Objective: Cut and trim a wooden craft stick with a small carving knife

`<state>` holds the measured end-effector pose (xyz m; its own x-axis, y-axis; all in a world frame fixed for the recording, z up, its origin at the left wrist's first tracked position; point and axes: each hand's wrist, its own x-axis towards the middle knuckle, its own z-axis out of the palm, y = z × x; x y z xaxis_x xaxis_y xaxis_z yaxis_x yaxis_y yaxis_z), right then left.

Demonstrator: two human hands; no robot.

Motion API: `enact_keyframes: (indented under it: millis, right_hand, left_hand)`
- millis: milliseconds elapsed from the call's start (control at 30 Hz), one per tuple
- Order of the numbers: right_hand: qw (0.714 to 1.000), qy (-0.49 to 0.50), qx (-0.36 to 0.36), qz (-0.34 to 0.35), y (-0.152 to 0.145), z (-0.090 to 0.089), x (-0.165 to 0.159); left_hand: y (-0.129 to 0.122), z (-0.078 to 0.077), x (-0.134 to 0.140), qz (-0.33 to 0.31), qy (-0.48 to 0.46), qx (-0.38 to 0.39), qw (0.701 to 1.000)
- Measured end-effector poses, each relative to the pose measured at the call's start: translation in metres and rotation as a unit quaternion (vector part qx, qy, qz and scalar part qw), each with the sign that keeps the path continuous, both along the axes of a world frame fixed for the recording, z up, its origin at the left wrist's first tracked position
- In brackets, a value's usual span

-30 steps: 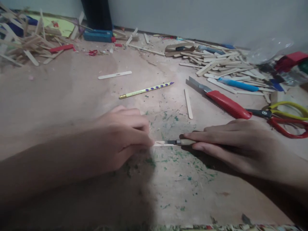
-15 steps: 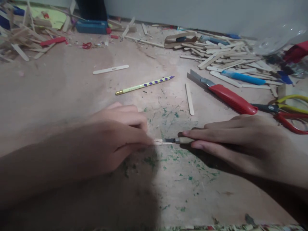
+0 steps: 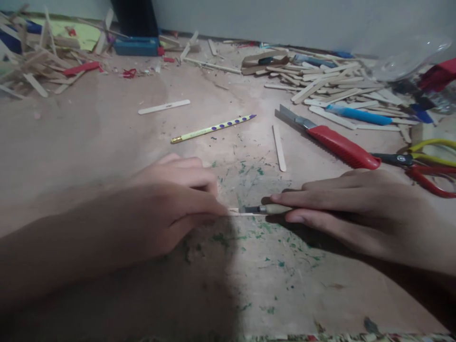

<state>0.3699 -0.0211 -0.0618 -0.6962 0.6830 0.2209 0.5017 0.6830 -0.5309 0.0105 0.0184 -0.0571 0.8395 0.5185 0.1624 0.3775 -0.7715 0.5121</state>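
My left hand [image 3: 185, 199] is closed on a pale wooden craft stick [image 3: 233, 211], pressing it down on the table; most of the stick is hidden under the fingers. In my right hand [image 3: 342, 213] is a carving chisel [image 3: 278, 209] with a light wooden handle, pinched between thumb and fingers. Its flat metal blade points left and lies on the stick, close to the left fingertips. Beyond the hands lie a yellow pencil [image 3: 213, 128] with purple spots and two loose craft sticks, one at the left [image 3: 164, 107] and a steeper one [image 3: 279, 148].
A red-handled cutter [image 3: 344, 146] and scissors [image 3: 431, 161] with red and yellow handles lie beyond my right hand. A heap of craft sticks [image 3: 331, 80] with a blue pen [image 3: 359, 114] is at the back right. More scraps [image 3: 39, 57] and a blue box-like object [image 3: 137, 46] stand at the back left.
The chisel blade has shifted very slightly along the stick, and its handle shows a little more to the right. Both hands keep their grips. The view has tipped slightly.
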Motion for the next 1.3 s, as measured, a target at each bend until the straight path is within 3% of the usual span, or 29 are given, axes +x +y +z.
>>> enact_keyframes:
  millis: [200, 467, 600, 733, 1000, 1300]
  right_hand:
    - [1.000, -0.012, -0.007, -0.002, -0.002, 0.005, 0.003]
    - [0.999, -0.037, 0.012, -0.016, -0.021, -0.010, 0.018]
    - [0.999, -0.025, 0.010, -0.025, -0.015, -0.007, 0.014]
    - [1.000, 0.001, -0.019, -0.019, -0.003, 0.000, 0.000]
    - [0.999, 0.002, -0.036, -0.016, -0.001, 0.007, 0.001]
    - [0.998, 0.007, -0.062, 0.011, -0.004, 0.008, 0.000]
  left_hand:
    - [0.000, 0.001, 0.001, -0.001, -0.011, 0.001, 1.000]
    - [-0.001, 0.000, 0.001, 0.001, -0.020, -0.005, 1.000]
    - [-0.001, 0.004, 0.000, -0.005, -0.008, -0.004, 1.000]
    - [0.003, -0.002, -0.001, -0.010, -0.022, 0.006, 1.000]
    - [0.002, -0.016, -0.002, -0.019, -0.018, 0.111, 0.993]
    - [-0.003, 0.012, -0.012, -0.003, 0.027, 0.099, 0.995]
